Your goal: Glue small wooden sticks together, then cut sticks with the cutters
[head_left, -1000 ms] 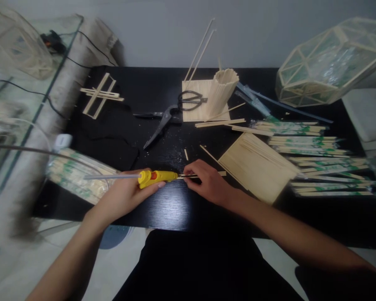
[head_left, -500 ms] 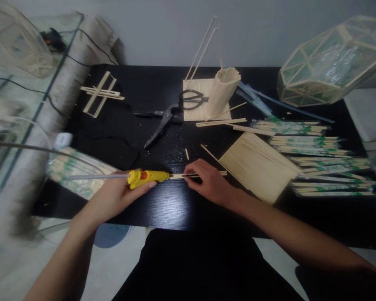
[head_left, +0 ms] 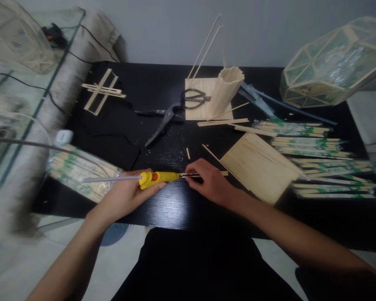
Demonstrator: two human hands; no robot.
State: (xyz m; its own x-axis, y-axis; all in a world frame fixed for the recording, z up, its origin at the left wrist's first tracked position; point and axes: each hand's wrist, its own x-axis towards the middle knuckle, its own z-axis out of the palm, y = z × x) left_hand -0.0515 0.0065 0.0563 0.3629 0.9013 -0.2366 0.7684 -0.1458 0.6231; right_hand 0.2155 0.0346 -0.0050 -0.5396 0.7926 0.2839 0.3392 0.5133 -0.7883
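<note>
Right now the person's left hand point(head_left: 125, 193) is wrapped around a yellow hot glue gun point(head_left: 159, 178), a pale glue stick point(head_left: 113, 179) jutting from its back end. The right hand point(head_left: 209, 180) has thumb and fingers pinched close on thin wooden sticks point(head_left: 223, 173), which poke out on both sides of the grip just over the black table point(head_left: 164, 209). The gun's nozzle is at their left end — whether it touches, I can't tell from where I stand.

Just beyond the fingers lies a short stick offcut point(head_left: 188, 153). To its right, a flat panel point(head_left: 260, 171) of joined wood has loose sticks on top. Farther back, a tube of upright sticks point(head_left: 224, 94) stands on a square stick base point(head_left: 192, 113), with black loop handles point(head_left: 194, 99) beside it and a dark hand tool point(head_left: 164, 124), arms spread, to their left. Green-and-clear packets of sticks point(head_left: 310, 142) line the right side — near a faceted, clear-sided frame point(head_left: 329, 67). Another wrapped bundle point(head_left: 78, 171) lies by the left wrist, a crossed stick frame point(head_left: 103, 92) behind it.
</note>
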